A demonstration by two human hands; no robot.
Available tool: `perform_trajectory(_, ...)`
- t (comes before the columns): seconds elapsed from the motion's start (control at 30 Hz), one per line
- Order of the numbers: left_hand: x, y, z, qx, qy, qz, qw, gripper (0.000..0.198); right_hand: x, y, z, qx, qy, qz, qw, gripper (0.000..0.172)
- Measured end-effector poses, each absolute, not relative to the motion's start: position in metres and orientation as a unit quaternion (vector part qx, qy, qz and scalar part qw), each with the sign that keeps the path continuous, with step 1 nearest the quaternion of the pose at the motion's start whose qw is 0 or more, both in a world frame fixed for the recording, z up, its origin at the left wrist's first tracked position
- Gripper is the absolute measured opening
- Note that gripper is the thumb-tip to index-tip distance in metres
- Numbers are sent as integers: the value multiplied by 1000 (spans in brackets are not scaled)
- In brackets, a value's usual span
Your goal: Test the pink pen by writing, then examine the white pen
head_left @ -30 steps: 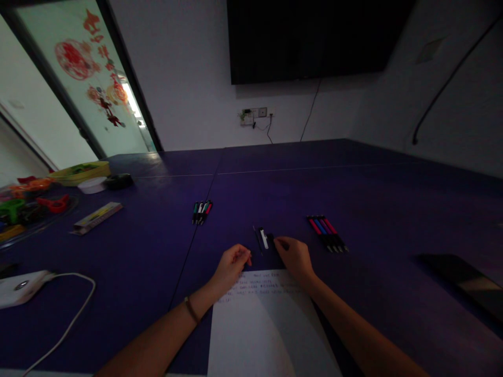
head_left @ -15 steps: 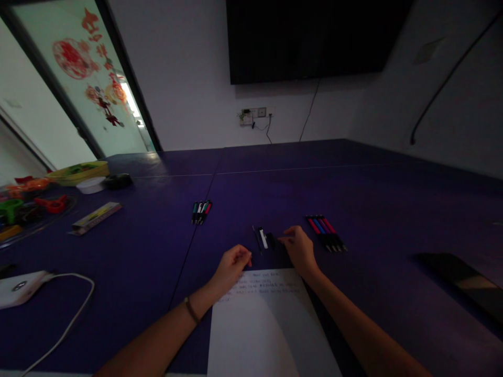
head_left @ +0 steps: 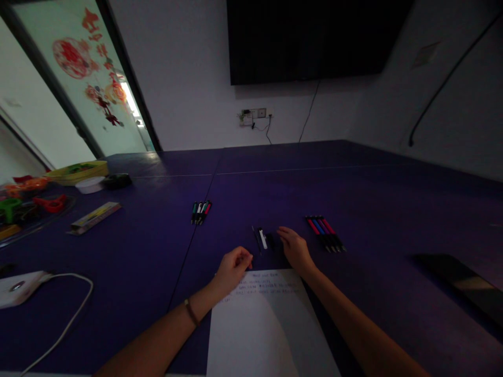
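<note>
My left hand (head_left: pixel 233 267) rests at the top left corner of a sheet of paper (head_left: pixel 271 330) with handwriting along its top. Its fingers are curled together, and anything inside them is hidden. My right hand (head_left: pixel 295 249) lies past the top right of the sheet, fingers stretched to the left and holding nothing visible. Between the hands lie a thin pen refill (head_left: pixel 257 240), a white pen barrel (head_left: pixel 263 239) with a dark end, and a small dark piece (head_left: pixel 270 241) too dim to name. Right of my right hand is a row of several pink and blue pens (head_left: pixel 325 233).
Another group of pens (head_left: pixel 201 212) lies farther left on the purple table (head_left: pixel 251 193). At left are a long box (head_left: pixel 95 217), a white power bank (head_left: pixel 21 288) with its cable, and a yellow basket (head_left: pixel 78 174). A dark phone-like slab (head_left: pixel 459 285) lies at right.
My right hand has drawn slightly away from the small dark piece, and its fingers have straightened. My left hand and the pen parts stay nearly in place.
</note>
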State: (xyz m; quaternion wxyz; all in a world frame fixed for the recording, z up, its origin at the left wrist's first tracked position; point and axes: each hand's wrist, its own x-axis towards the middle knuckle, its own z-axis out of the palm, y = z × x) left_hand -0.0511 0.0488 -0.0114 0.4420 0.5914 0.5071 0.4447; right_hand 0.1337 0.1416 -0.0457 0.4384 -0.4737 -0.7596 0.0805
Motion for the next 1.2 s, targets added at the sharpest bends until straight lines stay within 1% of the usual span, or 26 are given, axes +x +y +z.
perform_trajectory(0.1, -51, 48, -11, 605, 514, 431, 428, 22, 131, 140, -48, -439, -795, 88, 408, 36)
perform_trajectory(0.2, -50, 48, -12, 612, 517, 429, 418, 22, 130, 139, -49, -435, -808, 97, 385, 41)
perform_trajectory(0.47, -51, 49, -14, 618, 513, 431, 412, 23, 131, 136, -43, -445, -808, 103, 371, 44)
perform_trajectory(0.53, -51, 50, -15, 621, 515, 426, 410, 24, 133, 134, -39, -468, -802, 93, 360, 42)
perform_trajectory(0.63, -52, 50, -17, 635, 518, 419, 392, 24, 136, 131, -32, -512, -790, 85, 326, 32)
perform_trajectory(0.73, -52, 47, -16, 674, 521, 399, 339, 23, 137, 130, -28, -527, -791, 99, 296, 23)
perform_trajectory(0.8, -51, 42, -13, 730, 508, 367, 274, 21, 136, 129, -27, -522, -797, 104, 285, 21)
perform_trajectory(0.87, -50, 38, -10, 802, 461, 320, 204, 21, 135, 129, -27, -517, -803, 103, 279, 20)
perform_trajectory(0.97, -48, 32, -7, 877, 401, 236, 120, 33, 134, 130, -27, -513, -807, 98, 278, 20)
perform_trajectory(1.03, -46, 31, -7, 889, 409, 190, 76, 45, 133, 130, -28, -509, -807, 101, 282, 20)
perform_trajectory(1.1, -45, 31, -7, 889, 427, 161, 49, 53, 133, 129, -28, -507, -804, 104, 292, 22)
perform_trajectory(1.2, -45, 32, -6, 888, 435, 143, 38, 56, 132, 127, -27, -507, -796, 101, 314, 25)
